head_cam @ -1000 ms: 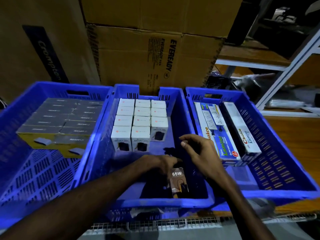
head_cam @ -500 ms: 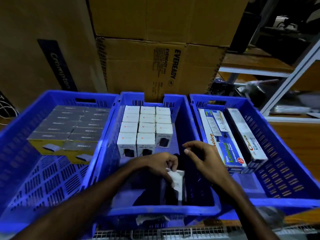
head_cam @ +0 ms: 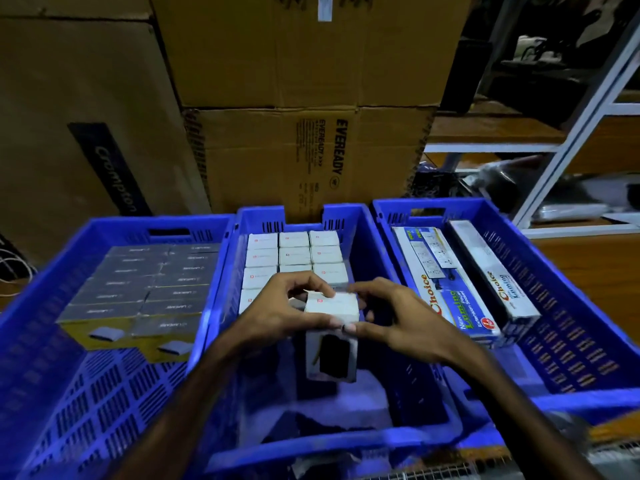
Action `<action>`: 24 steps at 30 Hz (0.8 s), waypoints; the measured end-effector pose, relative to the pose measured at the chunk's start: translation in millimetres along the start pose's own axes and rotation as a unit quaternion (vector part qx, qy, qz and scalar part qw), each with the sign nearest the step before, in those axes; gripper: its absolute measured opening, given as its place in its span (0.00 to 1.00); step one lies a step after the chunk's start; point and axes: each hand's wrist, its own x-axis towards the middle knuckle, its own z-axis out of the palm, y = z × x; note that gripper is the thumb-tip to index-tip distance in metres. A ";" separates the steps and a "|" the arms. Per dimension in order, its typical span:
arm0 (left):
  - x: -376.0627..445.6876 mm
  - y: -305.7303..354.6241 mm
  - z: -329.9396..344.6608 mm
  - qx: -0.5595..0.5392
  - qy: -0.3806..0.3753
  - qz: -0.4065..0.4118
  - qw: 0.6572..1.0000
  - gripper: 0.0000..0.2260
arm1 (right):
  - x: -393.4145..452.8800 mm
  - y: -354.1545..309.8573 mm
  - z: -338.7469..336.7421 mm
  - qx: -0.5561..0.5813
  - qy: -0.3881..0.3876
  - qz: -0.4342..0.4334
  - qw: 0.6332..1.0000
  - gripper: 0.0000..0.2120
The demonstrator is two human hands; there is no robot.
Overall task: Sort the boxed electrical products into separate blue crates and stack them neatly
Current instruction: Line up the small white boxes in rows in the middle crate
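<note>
Three crates stand side by side: the left crate (head_cam: 114, 230) holds a block of flat boxes (head_cam: 145, 289) packed toward its back, the middle crate (head_cam: 360, 237) holds rows of small boxes (head_cam: 294, 252) against its far wall, and the right crate (head_cam: 540, 265) holds two long boxes (head_cam: 446, 282) lying lengthwise side by side. Above the middle crate, in front of those rows, the left hand (head_cam: 287, 306) and right hand (head_cam: 394, 317) hold one small box (head_cam: 332, 327) between them. Behind the crates stand stacked cartons (head_cam: 277, 150), with a shelving rack (head_cam: 571, 140) to their right.
</note>
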 end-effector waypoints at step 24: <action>-5.9 -49.6 -10.1 -0.067 0.138 -0.057 0.986 0.12 | 90.3 25.0 34.7 -0.298 -0.070 0.168 0.937 0.20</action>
